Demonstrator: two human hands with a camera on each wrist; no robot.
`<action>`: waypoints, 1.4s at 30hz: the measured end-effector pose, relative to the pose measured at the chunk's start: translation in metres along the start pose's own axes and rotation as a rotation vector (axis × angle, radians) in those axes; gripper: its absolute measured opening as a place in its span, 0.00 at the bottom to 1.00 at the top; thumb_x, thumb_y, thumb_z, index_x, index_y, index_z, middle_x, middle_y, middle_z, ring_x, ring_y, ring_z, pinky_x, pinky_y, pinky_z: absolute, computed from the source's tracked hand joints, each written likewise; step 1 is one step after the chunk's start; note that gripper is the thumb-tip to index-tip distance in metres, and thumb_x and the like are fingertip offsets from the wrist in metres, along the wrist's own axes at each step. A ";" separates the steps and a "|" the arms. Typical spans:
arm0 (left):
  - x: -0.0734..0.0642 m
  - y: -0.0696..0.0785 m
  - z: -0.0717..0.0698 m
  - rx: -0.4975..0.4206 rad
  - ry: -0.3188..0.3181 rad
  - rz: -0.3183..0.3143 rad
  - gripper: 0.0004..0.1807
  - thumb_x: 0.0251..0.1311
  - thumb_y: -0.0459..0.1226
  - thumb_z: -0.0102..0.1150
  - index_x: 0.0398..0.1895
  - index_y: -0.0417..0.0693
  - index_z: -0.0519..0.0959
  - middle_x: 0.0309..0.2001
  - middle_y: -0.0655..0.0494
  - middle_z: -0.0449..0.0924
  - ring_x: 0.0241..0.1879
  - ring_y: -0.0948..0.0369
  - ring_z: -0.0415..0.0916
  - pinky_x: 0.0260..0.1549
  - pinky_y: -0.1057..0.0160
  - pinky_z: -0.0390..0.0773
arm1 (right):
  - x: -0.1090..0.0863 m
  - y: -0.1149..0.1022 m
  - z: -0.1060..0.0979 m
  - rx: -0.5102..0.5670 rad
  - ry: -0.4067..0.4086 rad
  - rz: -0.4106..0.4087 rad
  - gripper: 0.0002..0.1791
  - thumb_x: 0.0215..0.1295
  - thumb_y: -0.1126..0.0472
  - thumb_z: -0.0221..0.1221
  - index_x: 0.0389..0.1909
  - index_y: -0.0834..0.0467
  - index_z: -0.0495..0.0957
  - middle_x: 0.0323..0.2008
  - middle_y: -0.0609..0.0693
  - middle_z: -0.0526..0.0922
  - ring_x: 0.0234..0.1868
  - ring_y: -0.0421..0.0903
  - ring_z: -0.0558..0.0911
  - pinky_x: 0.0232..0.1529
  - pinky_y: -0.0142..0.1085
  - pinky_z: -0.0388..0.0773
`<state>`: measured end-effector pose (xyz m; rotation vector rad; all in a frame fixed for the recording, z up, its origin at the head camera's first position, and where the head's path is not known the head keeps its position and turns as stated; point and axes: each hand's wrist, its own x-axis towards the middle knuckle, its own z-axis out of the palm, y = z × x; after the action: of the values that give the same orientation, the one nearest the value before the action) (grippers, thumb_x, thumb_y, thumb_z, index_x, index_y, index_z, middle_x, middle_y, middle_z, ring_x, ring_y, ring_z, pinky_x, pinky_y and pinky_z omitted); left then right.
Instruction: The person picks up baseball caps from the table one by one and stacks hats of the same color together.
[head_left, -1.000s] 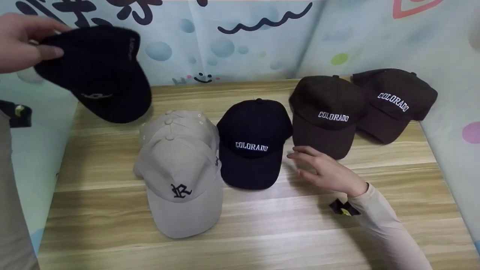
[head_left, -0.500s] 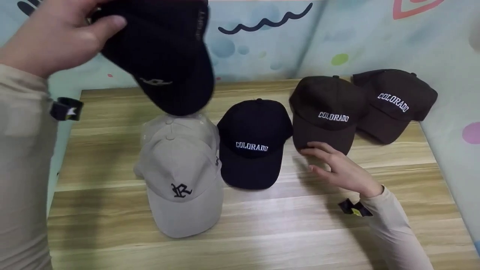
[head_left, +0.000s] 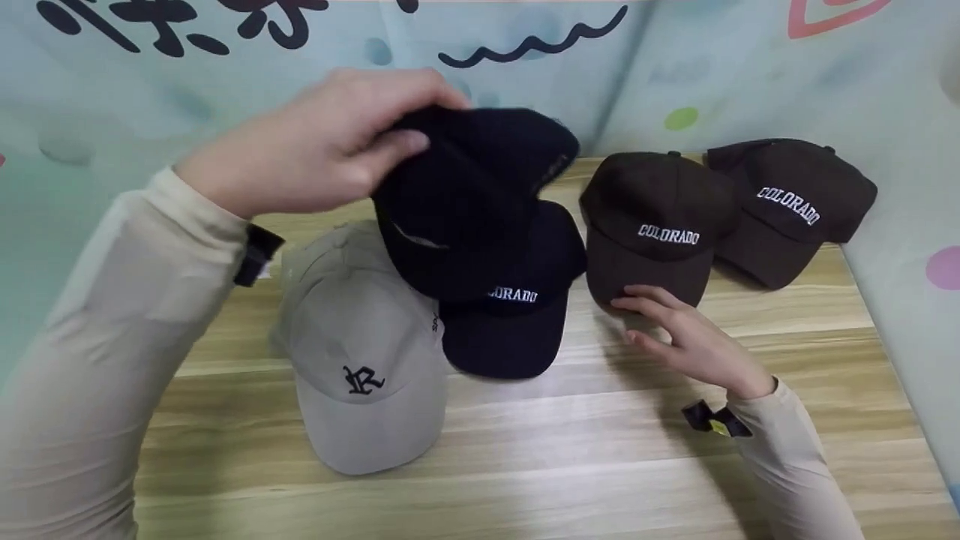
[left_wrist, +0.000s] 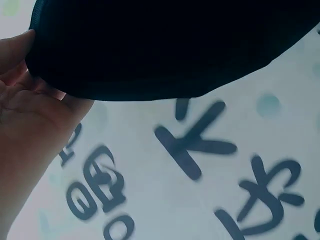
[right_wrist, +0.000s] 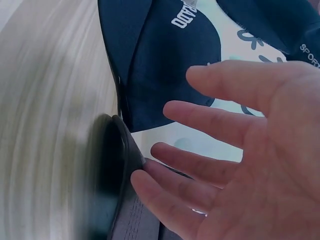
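Note:
My left hand (head_left: pixel 330 146) grips a black cap (head_left: pixel 469 199) by its back edge and holds it in the air over the navy COLORADO cap (head_left: pixel 517 330), hiding that cap's crown. In the left wrist view the black cap (left_wrist: pixel 170 45) fills the top, with my thumb and palm (left_wrist: pixel 30 115) on its rim. My right hand (head_left: pixel 686 337) lies open on the table with straight fingers touching the brim of the nearer brown COLORADO cap (head_left: pixel 652 225). In the right wrist view my fingers (right_wrist: pixel 220 165) meet that dark brim (right_wrist: pixel 117 170).
A beige cap (head_left: pixel 360 352) with a black emblem lies left of the navy cap, stacked on another beige one. A second brown COLORADO cap (head_left: pixel 791 202) sits at the back right. Printed fabric walls (head_left: pixel 750 75) close in the wooden table (head_left: pixel 562 465).
My left hand has carried the black cap from the far left, rightward and down, to above the navy cap. My right hand slid right to touch the brown cap's brim.

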<state>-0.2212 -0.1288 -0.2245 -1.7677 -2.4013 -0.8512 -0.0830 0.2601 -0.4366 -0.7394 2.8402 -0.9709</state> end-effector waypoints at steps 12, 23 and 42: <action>0.012 0.022 0.077 -0.154 -0.184 0.036 0.19 0.68 0.26 0.44 0.62 0.33 0.68 0.58 0.45 0.73 0.61 0.56 0.68 0.62 0.61 0.62 | -0.002 0.003 0.002 0.015 -0.001 0.006 0.23 0.62 0.67 0.62 0.59 0.62 0.75 0.61 0.61 0.70 0.61 0.53 0.71 0.60 0.39 0.64; 0.036 0.010 0.100 -0.160 -0.327 -0.161 0.21 0.70 0.26 0.40 0.65 0.33 0.65 0.63 0.42 0.69 0.64 0.52 0.64 0.64 0.61 0.58 | -0.003 0.007 0.004 0.047 -0.010 -0.013 0.22 0.62 0.67 0.61 0.58 0.64 0.75 0.61 0.63 0.69 0.62 0.56 0.69 0.61 0.24 0.55; 0.053 -0.031 0.154 0.066 -0.434 -0.388 0.25 0.70 0.29 0.40 0.66 0.59 0.70 0.49 0.45 0.67 0.50 0.51 0.66 0.51 0.53 0.68 | -0.006 0.006 0.004 0.045 -0.019 0.012 0.23 0.65 0.63 0.60 0.60 0.63 0.74 0.62 0.61 0.69 0.63 0.55 0.68 0.62 0.29 0.57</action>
<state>-0.2242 -0.0197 -0.3491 -1.6228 -3.0757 -0.4253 -0.0794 0.2642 -0.4438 -0.7230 2.7936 -1.0171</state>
